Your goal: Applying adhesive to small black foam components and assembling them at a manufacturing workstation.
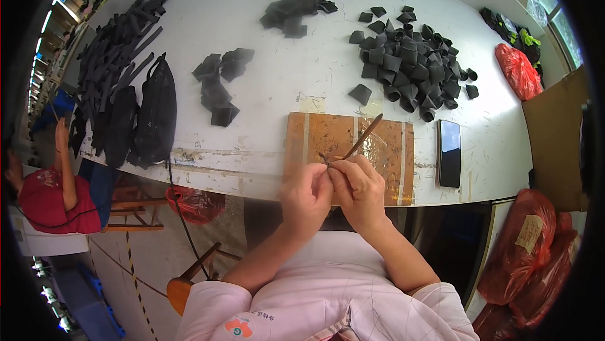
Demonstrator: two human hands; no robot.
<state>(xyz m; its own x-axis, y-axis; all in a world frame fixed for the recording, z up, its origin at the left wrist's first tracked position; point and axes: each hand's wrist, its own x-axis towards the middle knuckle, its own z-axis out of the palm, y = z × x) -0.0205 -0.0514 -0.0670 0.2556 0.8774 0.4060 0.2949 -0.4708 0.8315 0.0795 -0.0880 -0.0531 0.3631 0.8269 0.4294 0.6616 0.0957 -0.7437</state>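
Observation:
My two hands meet above the near edge of a brown board [394,139] lying on the white table. My left hand [305,197] is closed, its thumb and fingertips pinched together against the right fingers. My right hand [360,191] is closed too, and a thin brown stick-like tool [367,134] slants up and right out of its fingers. A small dark piece [324,158] pokes out between the two hands; most of it is hidden by the fingers.
Beyond the board is a heap of black curled pieces [409,57]. Flat dark pieces [217,92] and black strips [116,45] lie leftward. A phone [449,152] sits right of the board. Red bags [520,246] stand at lower right. A person in red [53,199] is at left.

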